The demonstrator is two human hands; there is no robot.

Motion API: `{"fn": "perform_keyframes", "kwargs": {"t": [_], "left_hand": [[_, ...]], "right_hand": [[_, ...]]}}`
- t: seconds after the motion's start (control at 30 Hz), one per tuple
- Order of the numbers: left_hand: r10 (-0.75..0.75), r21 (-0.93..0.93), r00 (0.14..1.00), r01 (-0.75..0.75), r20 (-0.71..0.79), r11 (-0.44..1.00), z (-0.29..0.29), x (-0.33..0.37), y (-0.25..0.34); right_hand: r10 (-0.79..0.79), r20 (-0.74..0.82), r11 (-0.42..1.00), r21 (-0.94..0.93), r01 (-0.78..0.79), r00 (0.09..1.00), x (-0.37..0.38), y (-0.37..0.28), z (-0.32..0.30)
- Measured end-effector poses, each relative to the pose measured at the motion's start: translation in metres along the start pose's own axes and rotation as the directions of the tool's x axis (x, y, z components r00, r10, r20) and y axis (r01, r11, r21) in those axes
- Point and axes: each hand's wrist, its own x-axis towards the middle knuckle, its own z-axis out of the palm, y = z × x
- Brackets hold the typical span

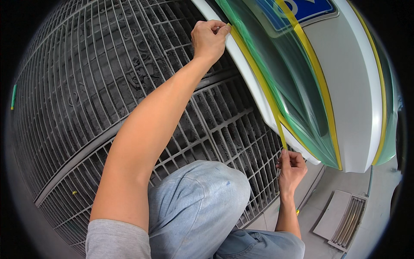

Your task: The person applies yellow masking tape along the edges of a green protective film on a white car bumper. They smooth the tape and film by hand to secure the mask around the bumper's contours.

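Observation:
A white car bumper [351,86] curves down the right side. Green translucent masking film [297,99] covers part of it, edged with yellow masking tape [252,62]. At the upper end of the bumper's near edge, my left hand [209,39] pinches the tape between thumb and finger. Lower down, my right hand [291,169] grips a narrow strip of this tape [282,133], which stands off the bumper and runs taut up to its edge. What lies inside the right palm is hidden.
Metal floor grating [108,64] spreads below and left, over a dark pit. My bent knee [202,194] in pale jeans is between my arms. A blue plate [297,13] sits on the bumper. At lower right is a lamp-like fixture with tubes [348,220].

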Motion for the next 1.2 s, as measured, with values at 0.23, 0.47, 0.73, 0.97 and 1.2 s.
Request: {"fn": "perform_keyframes", "kwargs": {"t": [0.23,0.47,0.73,0.97,1.2], "left_hand": [[-0.005,-0.039,1.0,0.004,-0.023,0.999,0.001,-0.002,0.002],[-0.538,-0.263,0.842,0.511,-0.038,0.818,0.0,-0.003,0.025],[-0.519,-0.28,0.852,0.517,0.073,0.809,-0.006,-0.004,0.021],[0.223,0.319,0.974,-0.226,0.046,0.92,0.003,-0.028,0.001],[0.457,0.481,0.889,-0.381,-0.045,0.789,0.008,-0.048,0.004]], "right_hand": [[-0.014,-0.011,1.0,0.005,0.014,1.0,0.001,0.004,-0.001],[-0.002,0.016,1.0,0.004,0.002,1.0,0.003,0.005,0.0],[0.069,0.039,0.993,-0.095,-0.065,0.997,0.007,0.001,-0.002],[0.083,0.024,0.992,-0.095,-0.08,0.996,0.009,-0.002,-0.004],[0.055,0.016,0.992,-0.117,-0.053,0.998,0.017,0.001,-0.005]]}}
